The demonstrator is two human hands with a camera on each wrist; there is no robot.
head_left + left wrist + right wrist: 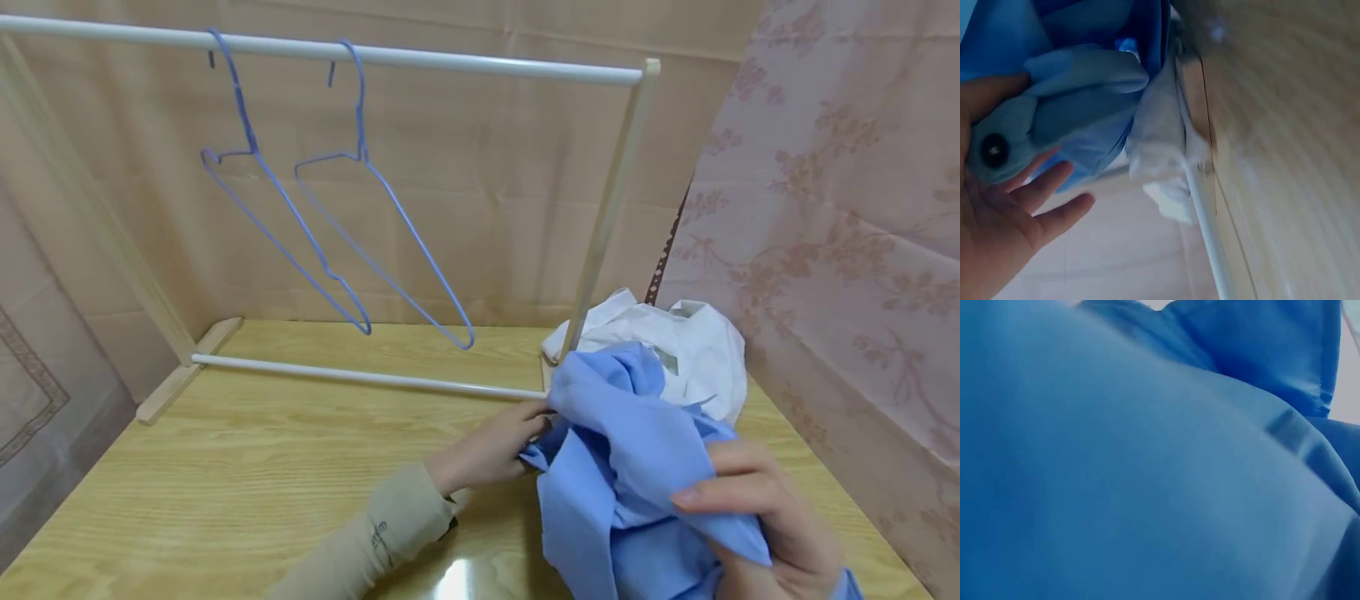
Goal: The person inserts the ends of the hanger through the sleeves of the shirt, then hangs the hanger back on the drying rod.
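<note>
Head view shows a blue garment bunched up over the right part of the tabletop, close to its right edge. Both hands are gripping it: the left hand holds the far-left side of the bundle beside the rack's lower bar, and the right hand pinches the near-right side between thumb and fingers. In the left wrist view, a strip of the cloth with a dark button lies between that hand's thumb and fingers.

As a judgement, the handling looks only partly done: the cloth is up in both hands, but it is crumpled, neither spread out nor on a hanger. Two blue wire hangers hang bare from the top rail. A white cloth lies heaped at the far right corner of the tabletop, just beyond the blue bundle.

The bundle's long axis runs roughly from the far edge toward the near edge, slanting a little to the right as it comes nearer. Which way the collar points cannot be told; the folds hide it. The right wrist view is filled almost wholly with blue fabric.
</note>
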